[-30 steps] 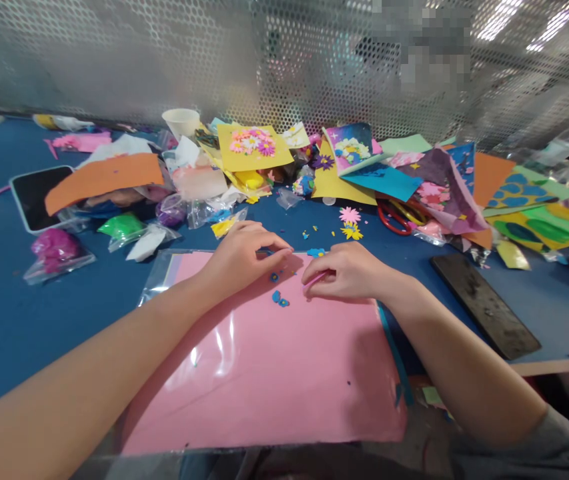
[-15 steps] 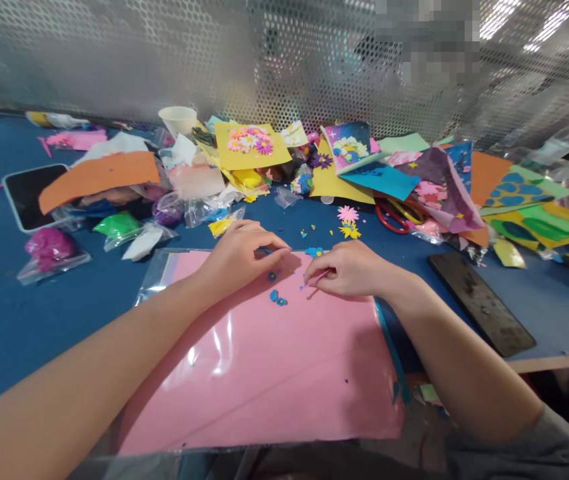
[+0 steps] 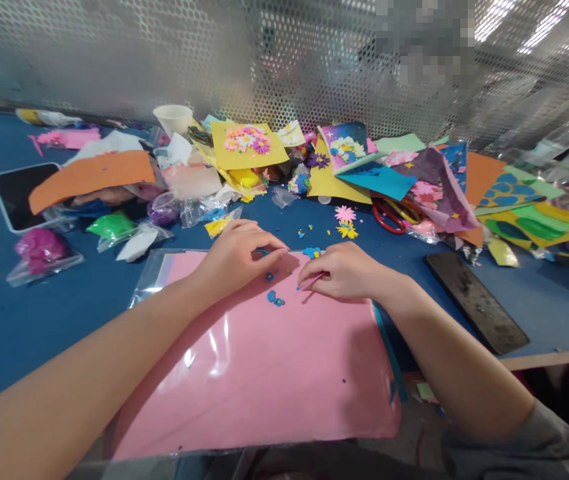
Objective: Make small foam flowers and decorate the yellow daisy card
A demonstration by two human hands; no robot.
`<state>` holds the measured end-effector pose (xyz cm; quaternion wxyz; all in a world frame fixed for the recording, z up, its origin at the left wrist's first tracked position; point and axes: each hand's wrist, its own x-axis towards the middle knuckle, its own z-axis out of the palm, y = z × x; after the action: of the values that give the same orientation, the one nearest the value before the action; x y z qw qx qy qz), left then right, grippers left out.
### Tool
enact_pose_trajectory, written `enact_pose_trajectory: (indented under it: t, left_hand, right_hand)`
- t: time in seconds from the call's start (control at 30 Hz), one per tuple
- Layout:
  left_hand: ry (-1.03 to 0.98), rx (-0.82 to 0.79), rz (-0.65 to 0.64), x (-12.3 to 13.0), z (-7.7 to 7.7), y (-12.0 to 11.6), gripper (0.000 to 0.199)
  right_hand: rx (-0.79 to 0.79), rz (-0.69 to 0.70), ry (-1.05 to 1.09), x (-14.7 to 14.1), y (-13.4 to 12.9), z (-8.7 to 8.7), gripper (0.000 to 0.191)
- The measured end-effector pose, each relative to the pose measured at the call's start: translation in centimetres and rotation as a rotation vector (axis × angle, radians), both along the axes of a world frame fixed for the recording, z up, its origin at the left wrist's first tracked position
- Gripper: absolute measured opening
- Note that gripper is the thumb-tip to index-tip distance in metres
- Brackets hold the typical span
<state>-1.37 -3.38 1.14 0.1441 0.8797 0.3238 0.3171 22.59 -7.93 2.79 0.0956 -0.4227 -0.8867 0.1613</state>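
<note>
My right hand (image 3: 341,272) is closed round a thin pink stick tool (image 3: 310,281). Its tip points down and left, close to a tiny blue bit on the pink sheet (image 3: 259,387). To the left, my left hand (image 3: 239,257) lies on the sheet's far edge, thumb and forefinger curved with a gap between them; nothing shows in it. Small blue clay flowers (image 3: 275,299) with yellow centres lie between the hands, one more (image 3: 269,276) just under my left thumb. A larger blue clay piece (image 3: 311,253) sits beyond my right fingers.
Pink and yellow clay flowers (image 3: 346,229) lie past the sheet. Bagged clay (image 3: 41,250), a phone-like device (image 3: 27,195) and a white cup (image 3: 173,120) are on the left. Decorated cards (image 3: 249,143) and red-handled scissors (image 3: 388,219) line the back. A dark phone (image 3: 477,303) lies right.
The pink tool and my right hand have shifted very slightly. My left hand stays in place on the sheet. The whole view has moved a little.
</note>
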Motion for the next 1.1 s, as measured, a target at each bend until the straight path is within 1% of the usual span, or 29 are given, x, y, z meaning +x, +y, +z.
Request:
enact_pose_trajectory:
  t: [0.13, 0.2, 0.37, 0.5, 0.6, 0.7, 0.8, 0.93, 1.03, 1.1]
  left_hand:
    - [0.004, 0.007, -0.008, 0.0, -0.1, 0.2, 0.033]
    - [0.013, 0.000, -0.018, -0.1, -0.1, 0.3, 0.031]
    - [0.021, -0.037, -0.054, -0.2, -0.1, 0.2, 0.029]
    - [-0.005, -0.040, -0.118, 0.0, -0.1, -0.1, 0.036]
    - [-0.010, -0.059, -0.148, 0.2, -0.1, -0.4, 0.042]
    - [-0.031, -0.087, -0.123, 0.4, 0.0, -0.6, 0.043]
    - [-0.069, -0.100, -0.066, 0.5, 0.3, -0.7, 0.037]
    - [-0.125, -0.083, 0.028, 0.3, 0.6, -0.4, 0.028]
    - [-0.143, -0.062, 0.032, 0.2, 0.7, -0.3, 0.028]
    - [-0.130, -0.067, 0.019, 0.2, 0.9, -0.3, 0.028]
  right_hand:
    - [-0.074, -0.043, 0.097, 0.1, 0.2, 0.3, 0.024]
    - [-0.071, -0.068, 0.166, 0.2, 0.3, 0.3, 0.025]
    - [0.136, -0.164, 0.266, -0.3, 0.3, -0.3, 0.030]
    - [0.232, -0.199, 0.264, -1.2, 0.1, -0.9, 0.023]
    - [0.288, -0.174, 0.245, -1.6, 0.0, -1.0, 0.022]
    - [0.327, -0.123, 0.235, -1.6, 0.1, -0.9, 0.026]
    - [0.329, -0.140, 0.224, -1.5, 0.2, -0.9, 0.023]
    - [0.292, -0.227, 0.248, -1.4, 0.2, -0.7, 0.020]
    - [0.210, -0.301, 0.305, -1.4, 0.2, -0.4, 0.023]
    - [0.172, -0.330, 0.352, -1.4, 0.2, -0.4, 0.021]
